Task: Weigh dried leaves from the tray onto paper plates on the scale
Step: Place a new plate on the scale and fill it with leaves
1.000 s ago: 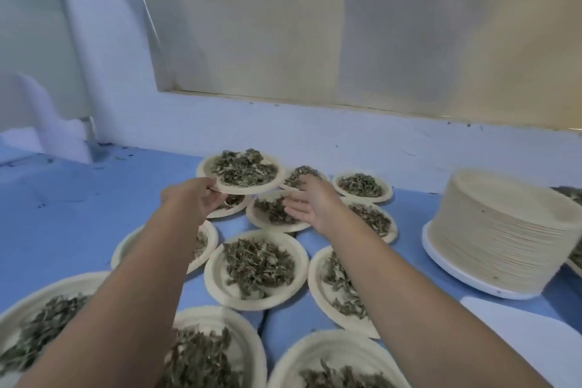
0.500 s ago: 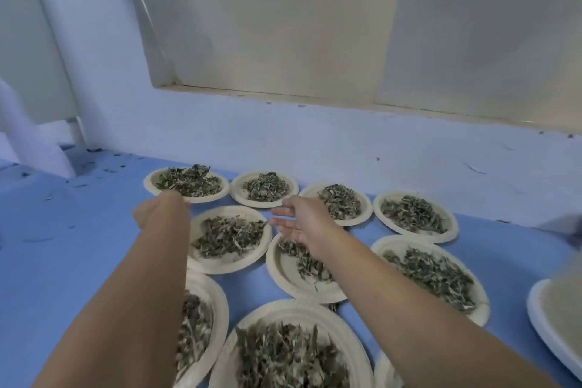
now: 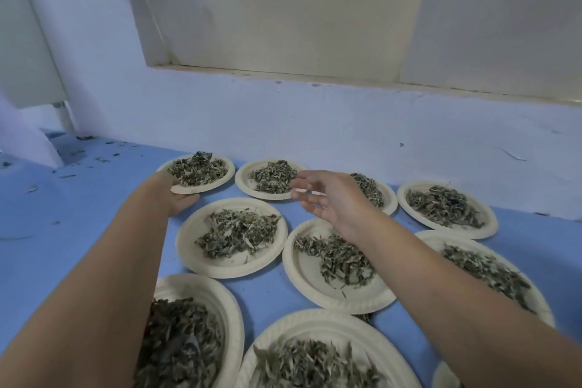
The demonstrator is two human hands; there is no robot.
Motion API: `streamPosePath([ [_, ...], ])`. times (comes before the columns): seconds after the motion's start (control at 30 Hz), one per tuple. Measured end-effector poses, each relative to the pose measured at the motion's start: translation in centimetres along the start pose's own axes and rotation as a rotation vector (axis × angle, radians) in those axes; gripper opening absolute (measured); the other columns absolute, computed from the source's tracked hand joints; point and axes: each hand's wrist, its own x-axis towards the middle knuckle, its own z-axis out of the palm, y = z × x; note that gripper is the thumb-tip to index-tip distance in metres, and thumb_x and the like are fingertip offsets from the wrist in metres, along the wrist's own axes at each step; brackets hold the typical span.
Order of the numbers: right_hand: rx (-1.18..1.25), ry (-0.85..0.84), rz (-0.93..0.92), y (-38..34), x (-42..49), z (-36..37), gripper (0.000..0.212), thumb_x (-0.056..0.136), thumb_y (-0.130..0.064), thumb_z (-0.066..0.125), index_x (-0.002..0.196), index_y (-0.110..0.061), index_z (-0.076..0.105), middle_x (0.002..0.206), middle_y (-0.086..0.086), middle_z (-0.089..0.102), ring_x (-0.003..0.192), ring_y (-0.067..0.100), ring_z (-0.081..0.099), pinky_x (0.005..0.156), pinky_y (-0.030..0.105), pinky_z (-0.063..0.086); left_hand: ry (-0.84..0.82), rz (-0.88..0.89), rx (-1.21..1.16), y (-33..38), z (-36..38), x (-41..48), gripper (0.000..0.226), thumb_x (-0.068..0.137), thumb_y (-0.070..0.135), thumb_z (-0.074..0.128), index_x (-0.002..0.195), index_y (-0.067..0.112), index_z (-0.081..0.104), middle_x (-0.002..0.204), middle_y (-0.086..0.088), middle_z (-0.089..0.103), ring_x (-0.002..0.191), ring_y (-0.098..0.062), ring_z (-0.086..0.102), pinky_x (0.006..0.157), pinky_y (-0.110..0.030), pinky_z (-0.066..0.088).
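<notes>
so, head view, laying-out stage. filled plates (image 3: pixel 208 263) lie in rows on the blue cloth (image 3: pixel 78 217), each with a heap of leaves (image 3: pixel 236 233); i judge these portions already weighed. scale and tray are out of view, so i cannot tell how much is left to weigh. left hand (image 3: pixel 176 198) is at the near rim of the end plate (image 3: pixel 208 188), far left of the back row, with fingers touching it; i cannot tell whether they grip. right hand (image 3: pixel 329 201) hovers by the next plate along, fingers loosely spread, holding nothing. change: a second ago the left hand carried the end plate in the air above the others; it now rests flat on the cloth. the stack of empty plates then at the right has left the view.
</notes>
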Motion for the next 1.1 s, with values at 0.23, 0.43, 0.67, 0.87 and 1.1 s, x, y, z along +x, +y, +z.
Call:
streamPosePath([
  [0.23,0.023,0.016,0.013,0.6,0.4,1.0,0.022,0.093,-0.001,0.044,0.104,-0.006,0.063,0.089,0.005,0.070,0.069,0.016,0.065,0.066,0.023,0.052,-0.143,-0.064,-0.153,-0.4,0.8,0.0,0.046,0.102,0.006,0.035,0.145,-0.005,0.023,0.151,-0.019,0.030,0.135,-0.032,0.036,0.105,-0.023,0.036],
  [0.43,0.023,0.014,0.036,1.0,0.2,1.1,0.021,0.092,0.001,0.044,0.094,-0.007,0.063,0.088,0.006,0.069,0.067,0.015,0.065,0.062,0.021,0.052,-0.243,-0.143,-0.119,-0.8,1.3,-0.9,0.044,0.104,0.008,0.027,0.145,-0.005,0.021,0.149,-0.023,0.031,0.136,-0.034,0.036,0.108,-0.040,0.032],
  [0.67,0.039,0.022,0.044,0.1,-1.0,0.3,0.020,0.092,-0.001,0.046,0.101,-0.005,0.063,0.088,0.006,0.069,0.068,0.015,0.064,0.066,0.022,0.051,-0.273,-0.160,-0.037,-0.3,1.4,-3.8,0.041,0.104,0.007,0.028,0.141,-0.011,0.028,0.145,-0.025,0.036,0.133,-0.034,0.040,0.109,-0.035,0.033],
  [0.87,0.036,0.009,0.019,-2.8,-5.2,-0.2,0.021,0.091,0.000,0.044,0.090,-0.007,0.063,0.082,0.006,0.069,0.067,0.016,0.065,0.066,0.023,0.051,-0.318,-0.127,0.036,0.3,1.8,-10.5,0.025,0.103,0.008,0.030,0.100,-0.003,0.052,0.127,-0.015,0.057,0.117,-0.026,0.057,0.088,-0.030,0.047],
  [1.1,0.030,0.032,-0.049,-5.6,-13.6,-4.0,0.017,0.094,-0.003,0.042,0.096,-0.005,0.058,0.078,0.006,0.066,0.066,0.015,0.062,0.063,0.023,0.048,-0.461,-0.099,0.142,-3.1,3.8,-22.6,0.031,0.100,0.007,0.029,0.077,0.005,0.049,0.059,-0.006,0.062,0.062,-0.014,0.049,0.058,-0.022,0.040],
])
